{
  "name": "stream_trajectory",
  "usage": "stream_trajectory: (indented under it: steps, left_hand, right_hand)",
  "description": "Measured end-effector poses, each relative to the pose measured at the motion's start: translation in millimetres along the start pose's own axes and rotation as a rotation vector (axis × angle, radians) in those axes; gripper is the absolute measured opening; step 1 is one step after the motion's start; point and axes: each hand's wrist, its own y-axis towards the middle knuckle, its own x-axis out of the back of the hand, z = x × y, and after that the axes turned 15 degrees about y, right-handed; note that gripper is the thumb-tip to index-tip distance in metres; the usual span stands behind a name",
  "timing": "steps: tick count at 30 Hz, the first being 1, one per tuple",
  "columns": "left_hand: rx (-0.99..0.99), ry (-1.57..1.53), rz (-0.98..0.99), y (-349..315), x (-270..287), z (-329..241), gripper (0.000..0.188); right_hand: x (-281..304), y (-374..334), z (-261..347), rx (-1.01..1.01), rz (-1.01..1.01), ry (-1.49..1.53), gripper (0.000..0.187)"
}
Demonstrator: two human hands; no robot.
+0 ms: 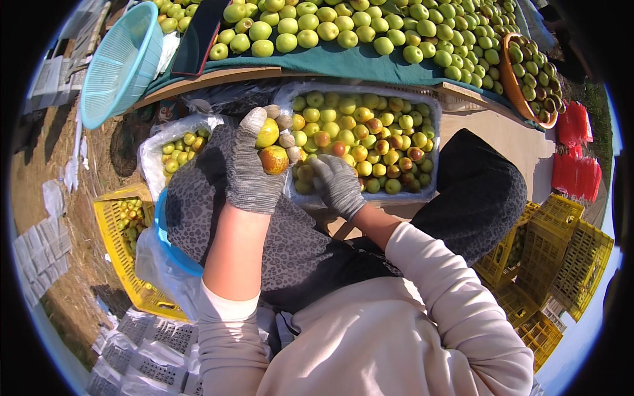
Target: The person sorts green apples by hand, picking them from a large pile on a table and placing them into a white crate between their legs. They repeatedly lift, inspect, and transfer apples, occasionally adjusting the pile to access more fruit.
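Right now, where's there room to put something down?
Two spots: the thin strip of green cloth between the table fruit and the lined crate, and the pale ground between the table and the right leg. Crowded: the crate, with the right hand over its fruit.

No text, labels, brands, numbers or signs can be read. Red packages (576, 124) at right: too small to make out any lettering. Yellow crates (551, 231): no legible characters. Dark flat panel (198, 41) on the upper surface (317, 65): nothing readable. Held fruit (274, 160), blue basket (117, 72): no readable markings.
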Motion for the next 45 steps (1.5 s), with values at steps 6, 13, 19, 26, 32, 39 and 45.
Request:
stream_trajectory:
  steps: [6,13,19,26,32,39,45]
  left_hand:
    - [0.013,-0.017,0.002,1,-4,-2,0.023]
    - [-0.035,0.033,-0.025,1,-4,1,0.021]
    - [-0.093,0.697,-0.14,15,-12,31,0.012]
    - [-0.008,2.091,0.024,71,-56,108,0.036]
    - [0.159,2.374,0.187,98,-65,131,0.046]
    - [0.011,2.478,0.168,106,-76,146,0.027]
    - [-0.002,2.503,0.225,109,-75,143,0.03]
  right_hand:
    - [-12,10,-4,0.194,-0.042,-0.221,0.04]
    - [-12,26,20,0.022,0.043,-0.172,0.04]
    - [54,0,4,-0.256,-0.309,0.519,0.036]
    - [126,-13,-66,-0.565,-0.506,0.993,0.036]
    - [122,-18,-66,-0.357,-0.471,0.638,0.045]
    - [113,-13,-72,-0.336,-0.477,0.537,0.05]
    - [113,-7,-76,-0.439,-0.552,0.502,0.052]
